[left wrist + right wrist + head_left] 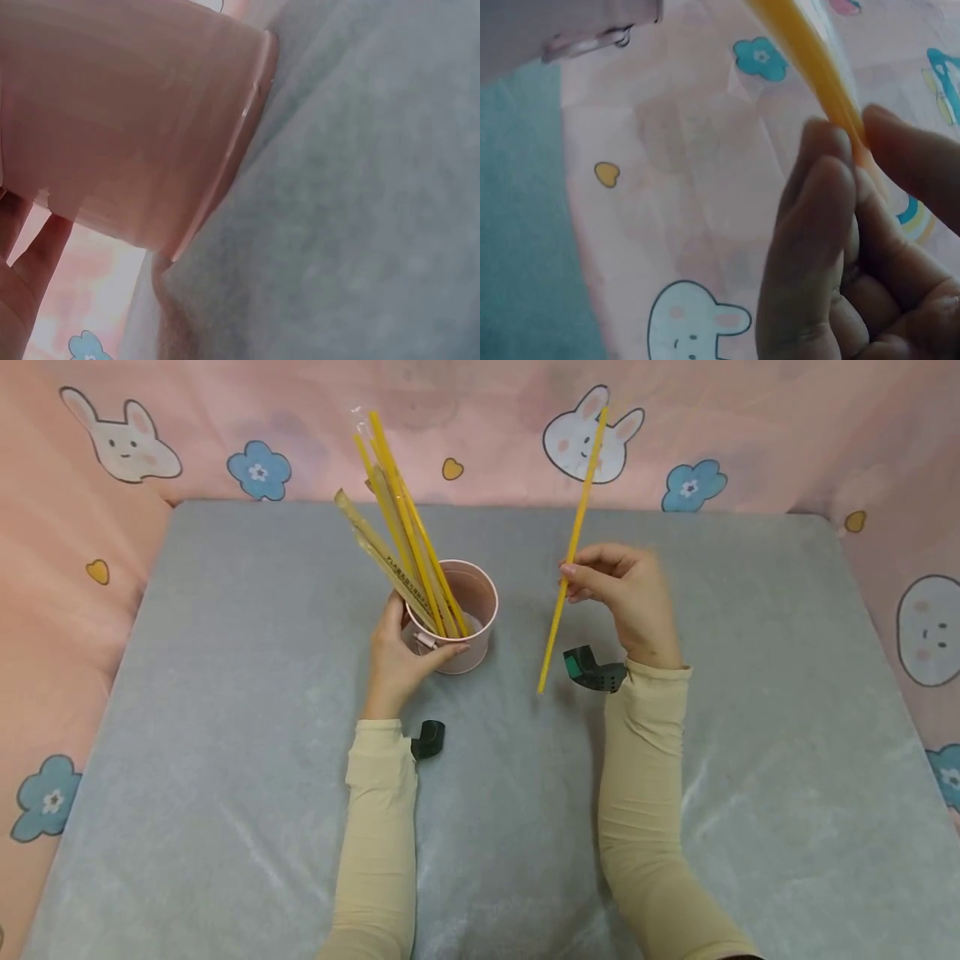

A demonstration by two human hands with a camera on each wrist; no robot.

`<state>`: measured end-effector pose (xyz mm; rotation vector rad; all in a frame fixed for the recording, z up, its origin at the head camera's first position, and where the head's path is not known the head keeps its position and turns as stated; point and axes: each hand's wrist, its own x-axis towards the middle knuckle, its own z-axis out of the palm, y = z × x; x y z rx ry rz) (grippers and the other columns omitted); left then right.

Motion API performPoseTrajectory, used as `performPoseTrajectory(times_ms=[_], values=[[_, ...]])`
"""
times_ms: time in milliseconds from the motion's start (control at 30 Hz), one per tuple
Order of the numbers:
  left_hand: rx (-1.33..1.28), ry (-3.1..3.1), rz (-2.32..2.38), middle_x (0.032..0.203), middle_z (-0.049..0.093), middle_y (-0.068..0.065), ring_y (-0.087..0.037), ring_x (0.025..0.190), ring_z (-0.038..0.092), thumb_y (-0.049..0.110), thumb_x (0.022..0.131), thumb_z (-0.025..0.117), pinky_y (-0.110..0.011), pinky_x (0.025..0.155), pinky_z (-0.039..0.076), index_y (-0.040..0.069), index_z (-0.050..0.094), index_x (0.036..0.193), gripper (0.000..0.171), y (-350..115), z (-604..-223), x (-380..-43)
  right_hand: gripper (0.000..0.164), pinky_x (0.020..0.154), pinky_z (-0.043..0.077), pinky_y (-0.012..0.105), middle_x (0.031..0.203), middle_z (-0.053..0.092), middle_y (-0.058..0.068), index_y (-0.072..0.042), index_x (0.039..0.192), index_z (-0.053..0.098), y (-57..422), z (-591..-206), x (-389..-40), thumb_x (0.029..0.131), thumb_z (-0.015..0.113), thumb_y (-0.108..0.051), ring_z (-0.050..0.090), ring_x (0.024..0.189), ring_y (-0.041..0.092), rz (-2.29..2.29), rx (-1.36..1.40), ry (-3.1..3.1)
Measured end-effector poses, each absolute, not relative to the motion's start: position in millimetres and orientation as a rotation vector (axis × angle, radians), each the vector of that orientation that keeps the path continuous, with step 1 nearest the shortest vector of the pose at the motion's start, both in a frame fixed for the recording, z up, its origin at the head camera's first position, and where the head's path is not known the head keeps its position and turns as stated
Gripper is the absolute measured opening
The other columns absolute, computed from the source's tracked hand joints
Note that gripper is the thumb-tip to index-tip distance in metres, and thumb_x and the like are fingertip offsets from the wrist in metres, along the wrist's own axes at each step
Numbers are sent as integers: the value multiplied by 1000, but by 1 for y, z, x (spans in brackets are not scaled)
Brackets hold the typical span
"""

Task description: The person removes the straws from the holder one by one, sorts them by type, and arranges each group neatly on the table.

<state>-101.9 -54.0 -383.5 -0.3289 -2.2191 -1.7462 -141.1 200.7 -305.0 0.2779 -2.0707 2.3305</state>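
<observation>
A pink bucket stands on the grey cloth, with several yellow straws and paper-wrapped straws leaning to the left inside it. My left hand grips the bucket's near left side, thumb along the front below the rim. In the left wrist view the bucket's wall fills the upper left, its base against the cloth. To the right of the bucket, my right hand pinches one yellow straw near its middle between thumb and fingers. That straw slants, upper end to the right. The right wrist view shows the pinching fingers close up.
Grey cloth covers the table. A pink curtain with rabbits and blue flowers stands behind it and along both sides. A dark camera mount juts from the right wrist, another from the left.
</observation>
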Motion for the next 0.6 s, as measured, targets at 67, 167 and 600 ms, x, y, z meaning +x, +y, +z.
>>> performPoseTrajectory(times_ms=[67, 167, 600], values=[[-328, -2215, -1740, 122, 55, -12, -19, 114, 53, 7, 60, 89, -28, 101, 39, 3, 42, 136, 90, -55, -384, -103, 5, 60, 55, 27, 72, 67, 11, 8, 84, 69, 201, -307, -144, 82, 68, 3, 61, 61, 21, 2302, 296, -2188], [-333, -2207, -1731, 121, 56, -12, -19, 112, 54, 8, 59, 90, -29, 100, 41, 2, 43, 135, 89, -56, -385, -104, 3, 59, 54, 26, 70, 66, 9, 6, 82, 69, 199, -313, -147, 82, 69, 3, 60, 62, 22, 2252, 303, -2309], [-313, -2227, -1757, 124, 54, -13, -21, 116, 52, 9, 61, 89, -28, 102, 38, 3, 40, 139, 93, -55, -386, -101, 17, 59, 54, 28, 66, 64, 4, 11, 87, 62, 192, -363, -146, 84, 69, -4, 59, 58, 13, 2217, 165, -2693]])
